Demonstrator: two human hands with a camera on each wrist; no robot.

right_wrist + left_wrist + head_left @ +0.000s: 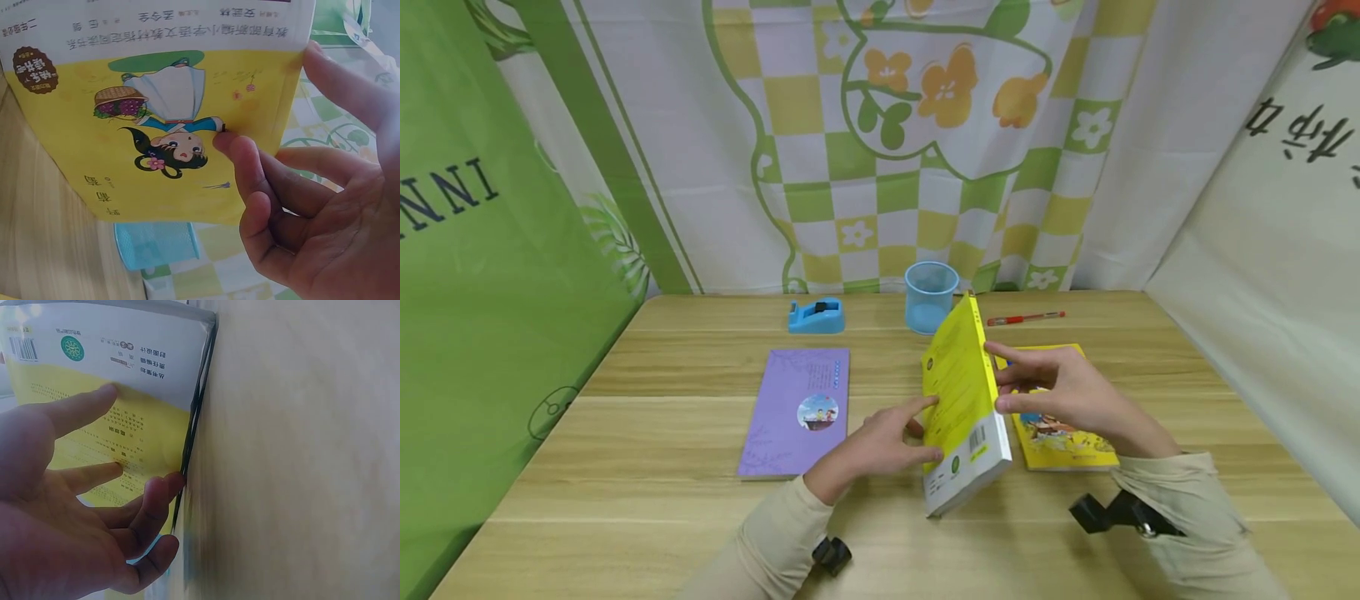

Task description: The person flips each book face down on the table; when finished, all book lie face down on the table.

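A yellow-and-white book [958, 400] stands on edge, tilted, between my two hands, its back cover toward the left. My left hand [880, 442] touches that cover with extended thumb and index finger. In the left wrist view, its other fingers bend near the book's black-looking lower edge. My right hand [1067, 392] holds the spine side, its thumb at the spine. Curled fingertips [228, 144] rest on the front cover, which shows a girl with a grape basket. Partly hidden under the right hand lies another yellow book [1063, 446].
A purple book [793, 412] lies left on the wooden table [647, 500]. Along the back are a blue tape dispenser [817, 317], a blue mesh cup [931, 298] and a red pen [1026, 318]. Patterned curtains [880, 200] hang behind.
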